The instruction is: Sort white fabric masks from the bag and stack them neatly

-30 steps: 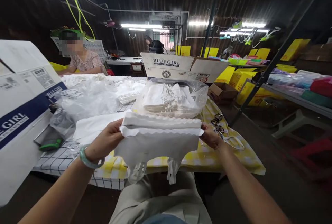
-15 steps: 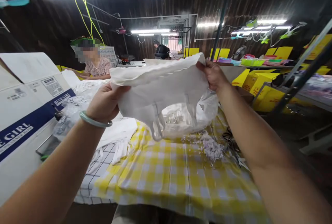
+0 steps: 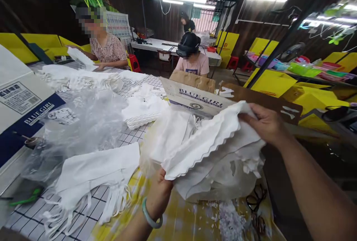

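Over the near edge of the worktable, as the head view shows, a white scallop-edged fabric piece (image 3: 206,140) hangs slantwise between both of the person's hands. The left hand (image 3: 160,190), with a pale green bangle (image 3: 150,217) at its wrist, pinches the lower corner; the right hand (image 3: 263,124) grips the higher corner, thumb and fingers closed on the cloth. Behind the raised piece, more white pieces (image 3: 170,133) lie stacked, and beyond them stands the flap of a printed carton (image 3: 200,97). Beneath spreads a yellow checked cloth (image 3: 173,222) bearing small white scraps (image 3: 231,218) and black loop-shaped handles (image 3: 255,196) near its right edge. To the left lie a strapped white bundle (image 3: 100,170) and crumpled clear plastic (image 3: 95,122). Across the table, a person in a floral top (image 3: 110,53) holds a white piece (image 3: 82,58).
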`<state>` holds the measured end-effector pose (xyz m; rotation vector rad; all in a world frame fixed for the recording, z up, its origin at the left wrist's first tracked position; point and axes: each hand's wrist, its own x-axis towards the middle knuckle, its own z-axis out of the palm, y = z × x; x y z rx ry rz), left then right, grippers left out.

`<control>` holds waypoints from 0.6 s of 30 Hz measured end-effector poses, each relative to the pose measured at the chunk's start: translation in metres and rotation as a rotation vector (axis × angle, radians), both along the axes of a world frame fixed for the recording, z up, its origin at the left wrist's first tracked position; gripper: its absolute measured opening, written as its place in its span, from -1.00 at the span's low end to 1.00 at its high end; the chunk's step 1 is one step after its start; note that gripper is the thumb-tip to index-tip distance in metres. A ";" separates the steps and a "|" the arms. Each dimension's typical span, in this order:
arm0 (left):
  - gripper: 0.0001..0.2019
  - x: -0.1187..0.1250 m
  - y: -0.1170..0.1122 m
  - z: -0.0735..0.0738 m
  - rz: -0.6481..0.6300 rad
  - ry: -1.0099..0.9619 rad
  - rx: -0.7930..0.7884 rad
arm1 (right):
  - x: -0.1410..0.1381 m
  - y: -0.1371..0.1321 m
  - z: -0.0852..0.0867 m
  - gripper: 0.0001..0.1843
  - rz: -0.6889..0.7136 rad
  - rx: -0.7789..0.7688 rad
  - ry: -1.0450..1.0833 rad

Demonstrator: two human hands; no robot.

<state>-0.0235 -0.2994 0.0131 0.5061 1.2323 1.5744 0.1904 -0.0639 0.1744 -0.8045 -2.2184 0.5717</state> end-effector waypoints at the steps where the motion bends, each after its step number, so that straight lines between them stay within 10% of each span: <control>1: -0.61 -0.003 0.004 -0.002 0.018 -0.014 -0.022 | -0.008 0.003 -0.004 -0.68 0.026 0.011 -0.055; 9: -0.61 -0.020 0.020 -0.030 0.310 -0.183 -0.234 | -0.121 0.016 -0.068 -0.67 0.196 0.100 -0.681; 18: -0.58 0.006 0.050 0.033 0.431 -0.636 -0.145 | -0.249 0.045 -0.092 -0.68 -0.054 0.064 -1.040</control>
